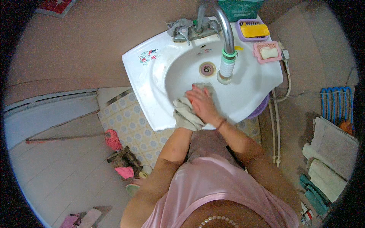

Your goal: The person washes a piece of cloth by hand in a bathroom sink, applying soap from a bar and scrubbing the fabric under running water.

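A crumpled grey-beige cloth hangs over the front rim of the white sink and covers most of my left hand, at the end of my left forearm. Its fingers are hidden under the cloth and behind my other hand. My right hand, with a thin dark band at the wrist, presses on the cloth's right side, its fingers bent around the bundle. Both hands are together over the near part of the basin, below the drain. The curved metal faucet ends in a ribbed white-and-green nozzle to their right.
On the sink's right back corner are a purple dish with a yellow bar and a pink dish with white soap. Towels hang on the right. A pink-headed mop lies at left.
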Demonstrator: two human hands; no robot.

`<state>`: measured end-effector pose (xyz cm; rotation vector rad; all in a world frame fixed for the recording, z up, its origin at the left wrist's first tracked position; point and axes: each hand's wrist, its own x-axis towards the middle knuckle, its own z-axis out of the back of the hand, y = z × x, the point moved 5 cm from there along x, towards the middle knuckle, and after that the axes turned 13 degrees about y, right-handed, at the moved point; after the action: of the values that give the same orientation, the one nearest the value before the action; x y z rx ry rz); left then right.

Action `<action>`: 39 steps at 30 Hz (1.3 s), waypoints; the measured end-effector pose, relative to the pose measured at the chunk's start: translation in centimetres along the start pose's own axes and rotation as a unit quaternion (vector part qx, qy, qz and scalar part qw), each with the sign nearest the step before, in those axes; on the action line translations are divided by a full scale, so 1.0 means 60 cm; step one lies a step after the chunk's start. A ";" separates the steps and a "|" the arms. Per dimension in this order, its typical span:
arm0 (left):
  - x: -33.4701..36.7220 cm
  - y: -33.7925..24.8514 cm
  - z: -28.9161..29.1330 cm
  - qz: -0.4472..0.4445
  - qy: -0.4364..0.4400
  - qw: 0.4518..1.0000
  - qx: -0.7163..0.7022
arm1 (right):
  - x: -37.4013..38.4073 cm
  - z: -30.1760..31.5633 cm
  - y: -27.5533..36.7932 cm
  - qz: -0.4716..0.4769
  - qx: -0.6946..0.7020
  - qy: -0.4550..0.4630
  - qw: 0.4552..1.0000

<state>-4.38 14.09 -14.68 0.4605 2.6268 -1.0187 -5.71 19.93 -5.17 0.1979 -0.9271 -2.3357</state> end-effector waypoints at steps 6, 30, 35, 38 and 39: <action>0.006 -0.003 -0.007 -0.006 0.007 1.000 0.012 | 0.062 -0.074 -0.149 -0.196 0.443 0.242 0.841; -0.005 -0.005 0.006 -0.017 -0.008 0.998 0.066 | 0.049 -0.026 -0.136 -0.254 0.222 0.046 0.940; 0.007 0.004 0.015 -0.012 -0.010 0.998 0.063 | 0.019 -0.006 -0.206 -0.295 0.347 -0.071 0.887; 0.022 0.022 0.043 0.001 -0.022 0.997 0.080 | 0.001 0.017 -0.167 -0.346 0.399 -0.039 0.848; 0.024 0.017 0.036 0.005 -0.024 0.995 0.101 | 0.001 0.018 -0.154 -0.331 0.402 0.010 0.853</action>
<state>-4.98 13.59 -17.36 0.4858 2.4882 -1.2821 -10.64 25.76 -10.46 1.0176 -2.0425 -2.3249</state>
